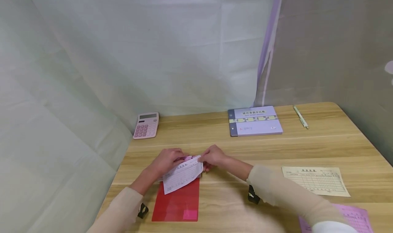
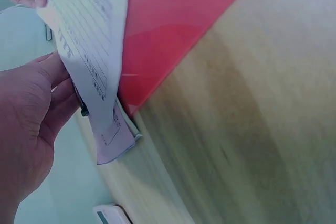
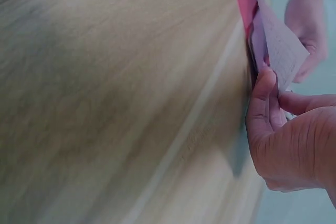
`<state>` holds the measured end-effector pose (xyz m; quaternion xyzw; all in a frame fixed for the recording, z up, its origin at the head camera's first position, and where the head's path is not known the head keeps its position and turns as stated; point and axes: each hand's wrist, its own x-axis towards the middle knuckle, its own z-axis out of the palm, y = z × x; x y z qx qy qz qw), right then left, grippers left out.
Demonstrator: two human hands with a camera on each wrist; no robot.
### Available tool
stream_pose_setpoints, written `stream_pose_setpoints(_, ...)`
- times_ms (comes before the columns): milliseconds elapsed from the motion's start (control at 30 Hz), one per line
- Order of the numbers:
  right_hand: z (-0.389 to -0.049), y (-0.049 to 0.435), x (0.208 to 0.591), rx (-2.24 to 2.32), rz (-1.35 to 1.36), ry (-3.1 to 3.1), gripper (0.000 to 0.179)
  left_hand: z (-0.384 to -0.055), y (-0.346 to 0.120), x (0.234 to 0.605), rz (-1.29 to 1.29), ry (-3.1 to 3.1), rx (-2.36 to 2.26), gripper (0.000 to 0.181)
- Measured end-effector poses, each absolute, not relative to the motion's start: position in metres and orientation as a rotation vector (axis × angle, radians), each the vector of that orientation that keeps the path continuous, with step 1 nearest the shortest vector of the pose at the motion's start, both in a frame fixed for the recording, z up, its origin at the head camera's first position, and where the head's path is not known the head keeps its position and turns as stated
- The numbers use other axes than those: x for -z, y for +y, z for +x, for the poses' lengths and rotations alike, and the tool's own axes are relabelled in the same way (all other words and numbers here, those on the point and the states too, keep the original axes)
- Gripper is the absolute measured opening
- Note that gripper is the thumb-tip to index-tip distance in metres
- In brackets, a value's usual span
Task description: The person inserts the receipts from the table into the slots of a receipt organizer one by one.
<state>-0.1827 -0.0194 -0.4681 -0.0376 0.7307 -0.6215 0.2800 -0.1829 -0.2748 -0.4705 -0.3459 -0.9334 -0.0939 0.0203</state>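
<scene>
A white printed form point(image 1: 182, 178) tilts up over the upper part of a red folder point(image 1: 176, 202). My right hand point(image 1: 214, 156) pinches its upper right corner between thumb and fingers. At the upper left edge, my left hand point(image 1: 168, 160) holds the papers, its fingers partly hidden behind them in the left wrist view. A pinkish-purple slip point(image 2: 114, 142) sticks out from under the white form, with another sheet's edge below it. A small dark piece point(image 2: 84, 110) shows by the left fingers.
A pink calculator point(image 1: 146, 125) lies at the back left. Toward the back right are a lilac account book point(image 1: 256, 121) and a pen point(image 1: 301, 117). A yellowish form point(image 1: 316, 180) and a purple form point(image 1: 356, 217) lie on the right, the latter partly under my right sleeve.
</scene>
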Motion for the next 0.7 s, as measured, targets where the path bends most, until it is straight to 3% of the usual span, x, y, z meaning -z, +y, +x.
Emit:
stream_pose_setpoints(500, -0.176, -0.029, 0.47, 1.545, -0.192, 2.188, 0.009, -0.178, -0.274, 0.473, -1.155, -2.806, 0.048, 0.036)
stream_pose_setpoints(700, -0.178, -0.033, 0.472, 1.458, -0.251, 2.294, 0.018, -0.176, -0.274, 0.47, -1.14, -2.823, -0.05, 0.04)
